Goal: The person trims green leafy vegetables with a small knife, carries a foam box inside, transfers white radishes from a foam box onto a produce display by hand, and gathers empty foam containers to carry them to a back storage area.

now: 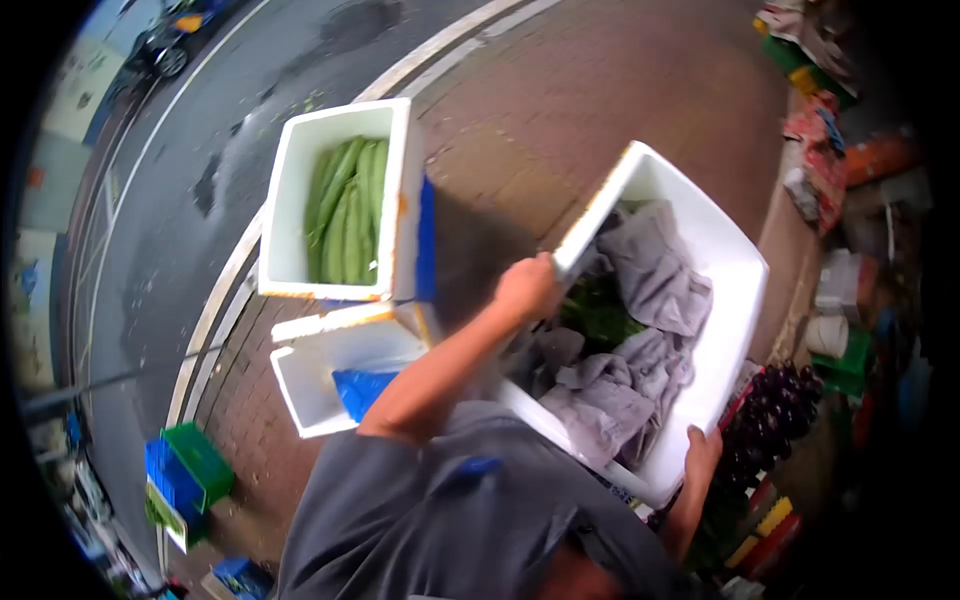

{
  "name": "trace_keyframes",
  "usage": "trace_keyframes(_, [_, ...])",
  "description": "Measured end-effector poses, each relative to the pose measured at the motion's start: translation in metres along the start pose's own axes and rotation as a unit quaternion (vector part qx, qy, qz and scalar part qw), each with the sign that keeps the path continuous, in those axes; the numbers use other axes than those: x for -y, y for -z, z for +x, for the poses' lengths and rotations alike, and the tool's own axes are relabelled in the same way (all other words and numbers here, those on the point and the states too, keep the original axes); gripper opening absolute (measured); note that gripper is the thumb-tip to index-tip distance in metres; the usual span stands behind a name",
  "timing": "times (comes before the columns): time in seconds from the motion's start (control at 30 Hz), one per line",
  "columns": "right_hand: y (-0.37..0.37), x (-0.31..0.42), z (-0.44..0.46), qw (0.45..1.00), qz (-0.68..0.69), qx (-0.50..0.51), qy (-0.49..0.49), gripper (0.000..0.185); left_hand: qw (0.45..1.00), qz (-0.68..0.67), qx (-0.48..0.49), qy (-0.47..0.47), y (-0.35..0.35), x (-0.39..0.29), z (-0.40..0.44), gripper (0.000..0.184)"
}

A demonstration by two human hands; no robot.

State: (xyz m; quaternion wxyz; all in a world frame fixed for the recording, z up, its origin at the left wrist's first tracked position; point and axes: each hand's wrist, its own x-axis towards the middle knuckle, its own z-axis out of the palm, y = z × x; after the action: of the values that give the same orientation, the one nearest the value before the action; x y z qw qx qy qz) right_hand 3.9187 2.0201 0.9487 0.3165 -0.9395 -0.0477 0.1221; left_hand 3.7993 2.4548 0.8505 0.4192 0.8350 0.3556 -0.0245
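White foam box (735,300), tilted, carried in both hands in front of the body. Left hand (528,288): fingers curled tight over the rim at the far left side, knuckles up, gripping that edge. Right hand (702,455): clamped at the near right edge, thumb against the rim, the other fingers largely hidden by the box wall.

Inside the box: crumpled grey-lilac cloth (655,265), bunched in folds along the right and near sides. Dark leafy greens (600,315) show between the folds, toward the left hand.

Just below the box and right hand, a heap of dark purple, glossy produce (775,410); perhaps aubergines, too blurred at this edge to be sure. Grey shirt (420,510) of the carrier fills the near foreground.

Left of the carried box, a second foam box (402,160) holds long green vegetables (350,220) laid side by side. Nearer the body, touching or almost so, a third foam box (305,385) with a blue bag (362,392) in it.

Farther out: red-brown brick pavement (540,100), pale kerb (235,265), dark road (230,130) with damp patches. Lower left, a green crate (205,465) against a blue crate (172,475).
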Motion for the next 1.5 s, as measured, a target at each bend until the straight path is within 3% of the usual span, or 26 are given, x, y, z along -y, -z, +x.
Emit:
trace_keyframes(0.07, [-0.016, 0.019, 0.018, 0.994, -0.108, 0.013, -0.001, 0.042, 1.0, 0.001, 0.015, 0.019, 0.038, 0.009, -0.003, 0.036])
trace_keyframes(0.1, [-0.026, 0.015, 0.058, 0.987, -0.157, -0.007, 0.013, 0.045, 1.0, 0.01, -0.023, 0.015, 0.042, 0.001, 0.024, 0.036])
trace_keyframes(0.17, [-0.031, 0.044, 0.129, 0.988, -0.153, 0.005, -0.01, 0.042, 0.999, 0.025, -0.044, -0.004, 0.03, -0.014, 0.092, 0.034])
trace_keyframes(0.23, [-0.046, 0.033, 0.135, 0.996, -0.089, -0.002, 0.012, 0.042, 0.997, 0.042, -0.046, -0.036, 0.025, -0.006, 0.11, 0.03])
trace_keyframes(0.3, [-0.06, 0.037, 0.126, 0.986, -0.162, -0.021, -0.011, 0.04, 0.994, 0.017, -0.074, -0.08, 0.023, 0.007, 0.114, 0.03])
trace_keyframes(0.43, [-0.078, 0.08, 0.122, 0.985, -0.146, -0.036, -0.082, 0.047, 0.986, 0.014, -0.084, -0.144, 0.041, 0.001, 0.158, 0.03])
trace_keyframes(0.6, [-0.066, 0.107, 0.175, 0.987, -0.084, -0.104, -0.093, 0.046, 0.978, 0.04, -0.059, -0.196, 0.068, -0.093, 0.256, 0.031])
trace_keyframes(0.7, [-0.078, 0.083, 0.224, 0.978, -0.061, -0.157, -0.119, 0.042, 0.967, 0.098, -0.038, -0.23, 0.057, -0.147, 0.319, 0.034])
trace_keyframes(0.77, [-0.083, 0.069, 0.263, 0.974, -0.055, -0.166, -0.14, 0.043, 0.958, 0.107, -0.018, -0.267, 0.032, -0.176, 0.37, 0.035])
trace_keyframes(0.83, [-0.074, 0.048, 0.329, 0.978, -0.051, -0.176, -0.095, 0.044, 0.954, 0.113, 0.005, -0.278, 0.006, -0.218, 0.424, 0.035])
trace_keyframes(1.0, [-0.039, 0.022, 0.461, 0.964, -0.049, -0.221, -0.14, 0.036, 0.945, 0.143, 0.06, -0.289, -0.045, -0.335, 0.534, 0.035])
trace_keyframes(1.17, [0.03, 0.022, 0.531, 0.949, 0.0, -0.174, -0.262, 0.046, 0.933, 0.158, 0.084, -0.312, -0.101, -0.458, 0.608, 0.04])
trace_keyframes(1.4, [0.109, -0.008, 0.637, 0.911, 0.026, -0.265, -0.316, 0.039, 0.866, 0.142, 0.142, -0.459, -0.229, -0.643, 0.718, 0.032])
trace_keyframes(1.5, [0.162, -0.036, 0.693, 0.887, 0.024, -0.303, -0.348, 0.044, 0.849, 0.16, 0.177, -0.471, -0.306, -0.744, 0.762, 0.034])
